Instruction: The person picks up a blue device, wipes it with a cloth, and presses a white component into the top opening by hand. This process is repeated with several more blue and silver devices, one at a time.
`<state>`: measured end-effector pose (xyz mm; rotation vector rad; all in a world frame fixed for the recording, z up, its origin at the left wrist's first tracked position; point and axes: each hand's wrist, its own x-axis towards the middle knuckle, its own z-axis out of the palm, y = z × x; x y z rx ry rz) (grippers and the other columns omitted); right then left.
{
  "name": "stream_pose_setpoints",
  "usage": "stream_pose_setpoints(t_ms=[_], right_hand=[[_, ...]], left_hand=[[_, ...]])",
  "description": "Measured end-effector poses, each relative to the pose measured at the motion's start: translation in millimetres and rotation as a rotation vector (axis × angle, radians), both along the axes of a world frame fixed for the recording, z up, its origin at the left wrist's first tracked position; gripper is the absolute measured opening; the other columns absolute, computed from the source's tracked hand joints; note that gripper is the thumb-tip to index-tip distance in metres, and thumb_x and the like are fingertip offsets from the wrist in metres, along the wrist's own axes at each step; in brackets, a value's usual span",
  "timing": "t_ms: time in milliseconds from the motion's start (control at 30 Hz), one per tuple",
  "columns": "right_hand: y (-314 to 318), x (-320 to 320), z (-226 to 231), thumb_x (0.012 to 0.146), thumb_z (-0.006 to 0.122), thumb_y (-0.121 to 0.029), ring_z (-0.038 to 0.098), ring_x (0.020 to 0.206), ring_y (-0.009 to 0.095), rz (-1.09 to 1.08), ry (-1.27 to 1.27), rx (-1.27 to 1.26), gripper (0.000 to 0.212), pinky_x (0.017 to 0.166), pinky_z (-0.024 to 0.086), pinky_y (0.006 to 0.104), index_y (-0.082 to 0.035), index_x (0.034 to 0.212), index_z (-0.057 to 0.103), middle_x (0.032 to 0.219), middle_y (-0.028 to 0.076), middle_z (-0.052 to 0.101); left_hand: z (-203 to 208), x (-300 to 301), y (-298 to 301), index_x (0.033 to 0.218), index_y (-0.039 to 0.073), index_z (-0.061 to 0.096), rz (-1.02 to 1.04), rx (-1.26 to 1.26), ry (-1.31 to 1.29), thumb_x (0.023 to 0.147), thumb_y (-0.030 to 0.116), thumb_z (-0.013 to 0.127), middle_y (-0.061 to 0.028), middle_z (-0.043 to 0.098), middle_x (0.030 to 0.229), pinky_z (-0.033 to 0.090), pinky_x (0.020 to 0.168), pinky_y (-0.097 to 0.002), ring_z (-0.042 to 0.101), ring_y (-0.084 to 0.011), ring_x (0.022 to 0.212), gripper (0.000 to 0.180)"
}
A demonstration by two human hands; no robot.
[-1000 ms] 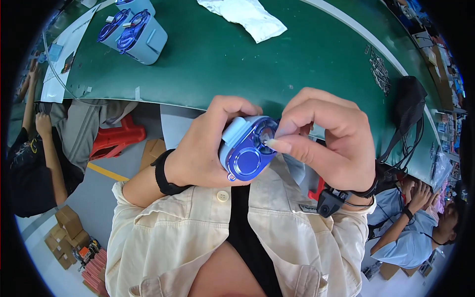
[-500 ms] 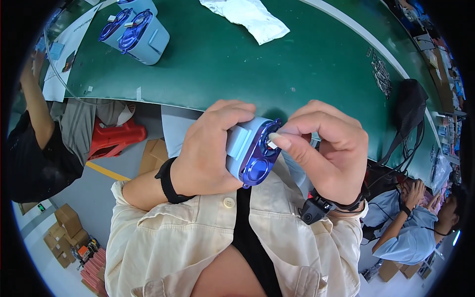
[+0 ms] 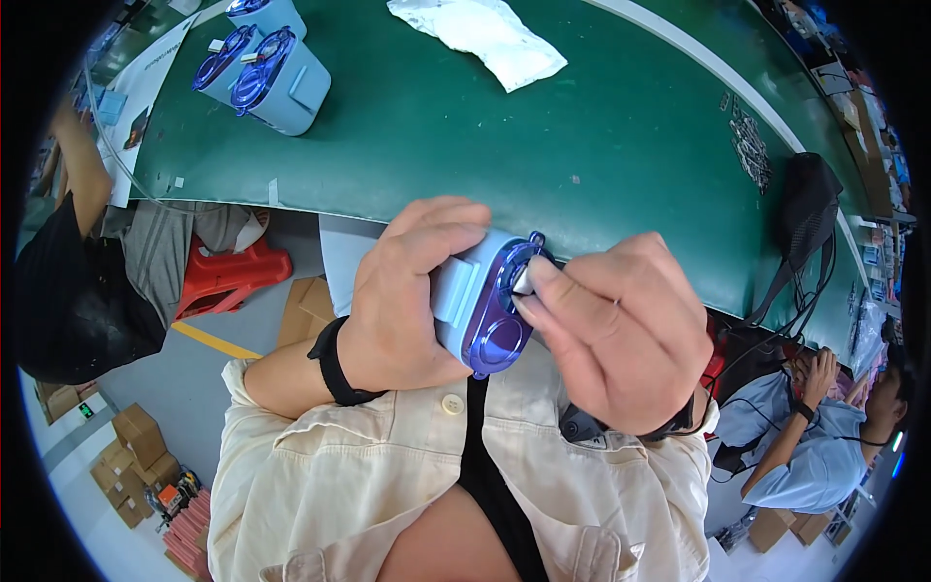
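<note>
In front of my chest, my left hand (image 3: 405, 296) is wrapped round a light-blue plastic case (image 3: 456, 294). Its shiny dark-blue end piece (image 3: 498, 337) has rounded rings and faces right. My right hand (image 3: 621, 335) pinches a small white piece (image 3: 524, 282) at the upper ring of that end, between thumb and forefinger. Whether the piece is joined to the case I cannot tell. At the back left of the green table (image 3: 436, 136) stand similar light-blue cases (image 3: 291, 92) with dark-blue ends, small white pieces showing on two of them.
A crumpled white bag (image 3: 485, 39) lies at the back. Small metal parts (image 3: 750, 150) are heaped at the right, near a black bag with straps (image 3: 807, 209). Another person (image 3: 87, 281) is at the left beside a red stool (image 3: 233, 276); one more (image 3: 815, 436) sits at the right.
My right hand has turned and closed its fingers more tightly round the white piece at the end of the case. The case in my left hand has shifted slightly left.
</note>
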<state>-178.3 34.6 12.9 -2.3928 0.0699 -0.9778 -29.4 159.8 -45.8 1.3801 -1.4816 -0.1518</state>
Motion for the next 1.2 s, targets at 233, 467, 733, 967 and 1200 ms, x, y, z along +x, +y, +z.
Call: stream_pose_setpoints(t_ms=[233,467,733,967,1200], right_hand=[[14,-1,4,0.066,0.075,-0.005,0.05,0.061,0.021,-0.127,0.062,-0.286,0.036,0.053,0.04,0.0308,0.006,0.1,0.069,0.08,0.012,0.059],[-6,1,-4,0.08,0.07,-0.005,0.057,0.083,0.022,0.048,0.028,0.484,0.032,0.072,0.047,0.0298,0.006,0.109,0.067,0.104,0.014,0.06],[-2,27,-11,0.089,0.064,-0.013,0.049,0.124,0.027,0.374,0.053,0.869,0.04,0.103,0.037,0.0358,0.003,0.125,0.059,0.13,0.021,0.051],[9,36,-26,0.092,0.061,-0.02,0.047,0.127,0.027,0.485,0.044,1.075,0.046,0.106,0.035,0.0374,0.002,0.131,0.053,0.137,0.022,0.046],[15,44,-28,0.094,0.057,-0.023,0.046,0.128,0.028,0.452,0.017,0.989,0.045,0.106,0.036,0.0381,0.001,0.132,0.051,0.14,0.023,0.044]], left_hand=[[-3,4,-5,0.12,0.003,0.033,0.047,-0.112,-0.079,0.067,0.017,0.088,-0.0261,0.053,0.12,0.049,0.085,-0.0435,0.06,-0.0355,0.101,0.077],[-1,6,-6,0.124,0.005,0.028,-0.026,-0.148,0.112,0.069,0.018,0.087,-0.0286,0.048,0.126,0.047,0.089,-0.0424,0.056,-0.0336,0.108,0.082],[-6,-2,-5,0.12,0.002,0.038,0.041,-0.239,0.182,0.067,0.017,0.087,-0.0249,0.056,0.117,0.046,0.09,-0.0433,0.06,-0.0343,0.103,0.074],[-15,0,-5,0.122,0.002,0.037,0.108,-0.282,0.087,0.068,0.018,0.087,-0.0248,0.056,0.119,0.045,0.092,-0.0454,0.059,-0.0353,0.104,0.075],[-22,2,-8,0.123,0.003,0.037,0.149,-0.363,0.092,0.067,0.019,0.087,-0.0236,0.055,0.121,0.043,0.093,-0.0455,0.059,-0.0344,0.104,0.076]])
